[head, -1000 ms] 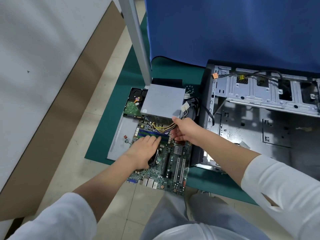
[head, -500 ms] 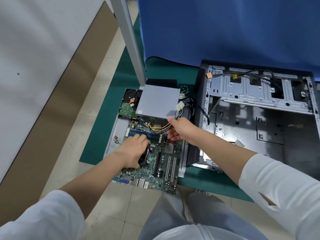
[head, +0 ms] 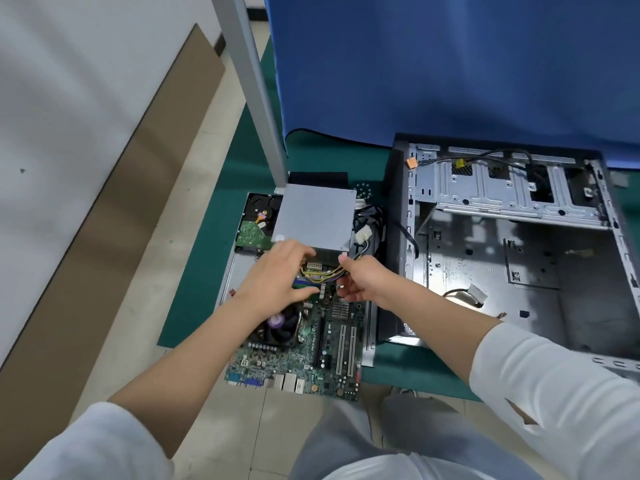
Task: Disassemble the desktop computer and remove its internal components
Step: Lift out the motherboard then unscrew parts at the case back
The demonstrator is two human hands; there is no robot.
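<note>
A green motherboard [head: 311, 351] with a black CPU fan [head: 277, 327] lies on a grey metal panel [head: 239, 268] on the floor. Behind it sit a grey power supply [head: 317, 216] and a hard drive [head: 254, 226]. A bundle of yellow and black cables [head: 320, 273] runs from the power supply down to the board. My right hand [head: 362, 278] pinches this bundle at its right side. My left hand [head: 277, 275] hovers over the bundle's left end with spread, slightly blurred fingers, holding nothing. The opened, emptied computer case [head: 502, 258] lies to the right.
A green mat [head: 207, 278] covers the floor under the parts. A grey table leg [head: 256, 91] and a blue cloth [head: 450, 64] stand behind them. Loose black cables [head: 374, 220] lie between power supply and case. A white wall with brown skirting [head: 104, 220] runs along the left.
My left hand has left the CPU fan and moved up to the cable bundle by the power supply. My right hand stays on the cables.
</note>
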